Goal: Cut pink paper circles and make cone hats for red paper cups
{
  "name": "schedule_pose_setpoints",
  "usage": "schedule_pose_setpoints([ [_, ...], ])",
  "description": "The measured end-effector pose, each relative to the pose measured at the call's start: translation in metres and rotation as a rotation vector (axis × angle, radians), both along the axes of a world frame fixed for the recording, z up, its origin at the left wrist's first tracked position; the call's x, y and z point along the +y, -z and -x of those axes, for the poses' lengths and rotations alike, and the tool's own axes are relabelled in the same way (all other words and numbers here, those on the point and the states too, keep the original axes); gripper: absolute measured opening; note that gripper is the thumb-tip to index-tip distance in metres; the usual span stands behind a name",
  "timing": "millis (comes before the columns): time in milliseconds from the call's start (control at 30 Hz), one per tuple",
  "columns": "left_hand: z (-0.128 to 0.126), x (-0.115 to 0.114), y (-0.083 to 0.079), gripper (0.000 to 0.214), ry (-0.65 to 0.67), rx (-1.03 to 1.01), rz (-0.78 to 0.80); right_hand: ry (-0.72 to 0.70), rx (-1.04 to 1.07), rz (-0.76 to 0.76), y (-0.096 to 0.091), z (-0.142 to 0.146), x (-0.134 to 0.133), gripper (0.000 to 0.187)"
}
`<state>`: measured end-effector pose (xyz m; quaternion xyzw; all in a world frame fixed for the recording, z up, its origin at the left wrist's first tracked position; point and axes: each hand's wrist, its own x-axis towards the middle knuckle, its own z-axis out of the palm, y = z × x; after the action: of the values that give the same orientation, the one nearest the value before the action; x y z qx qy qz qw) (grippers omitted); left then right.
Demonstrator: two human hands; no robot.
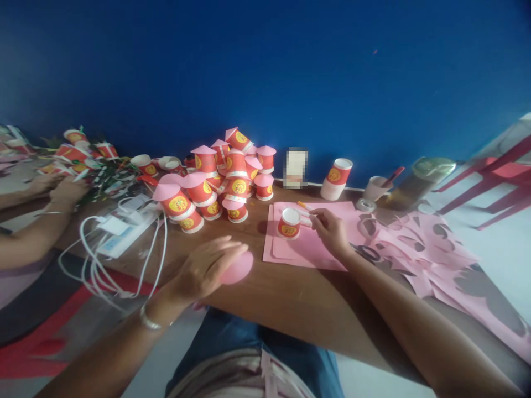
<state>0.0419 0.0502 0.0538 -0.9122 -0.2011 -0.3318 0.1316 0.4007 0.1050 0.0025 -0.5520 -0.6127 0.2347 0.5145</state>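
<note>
My left hand (207, 265) is closed around a pink paper cone (238, 267) near the table's front edge. My right hand (329, 229) reaches over a stack of pink paper sheets (309, 249) and pinches a thin orange-tipped stick (305, 205) beside a small red paper cup (289, 223) that stands upright on the sheets. Behind them lies a heap of red cups with pink cone lids (224, 179).
Another person's arms and hands (50, 190) work at the far left among more cups. White cables and a power strip (120, 226) lie at left. Cut pink paper scraps (435, 249), a tape roll (365, 205), a cup with a pen (375, 188) and a jar (418, 179) sit at right.
</note>
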Motion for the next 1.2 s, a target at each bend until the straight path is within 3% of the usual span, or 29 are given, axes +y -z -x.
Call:
schedule_pose_setpoints([
  [133,-0.051,0.045,-0.032,0.057,0.15,-0.136,-0.178,-0.258,0.52,0.156,-0.025,0.02,-0.019,0.042],
  [233,-0.078,0.064,-0.041,0.055,0.209,-0.141,-0.238,-0.501,0.653,0.305,-0.037,0.033,-0.031,0.047],
  [333,-0.092,0.073,-0.039,0.047,0.242,-0.117,-0.227,-0.617,0.714,0.39,-0.043,0.04,-0.039,0.05],
  [500,-0.1,0.082,-0.032,0.046,0.309,-0.097,-0.277,-0.608,0.823,0.458,-0.042,0.04,-0.038,0.042],
  [900,-0.106,0.086,-0.04,0.024,0.325,-0.048,-0.35,-0.608,0.851,0.473,-0.043,0.038,-0.039,0.043],
  [1100,-0.101,0.09,-0.025,0.034,0.363,-0.013,-0.261,-0.581,0.824,0.495,-0.039,0.039,-0.039,0.037],
  [1200,-0.099,0.091,-0.015,0.038,0.305,-0.105,-0.089,-0.545,0.826,0.498,-0.037,0.035,-0.036,0.036],
])
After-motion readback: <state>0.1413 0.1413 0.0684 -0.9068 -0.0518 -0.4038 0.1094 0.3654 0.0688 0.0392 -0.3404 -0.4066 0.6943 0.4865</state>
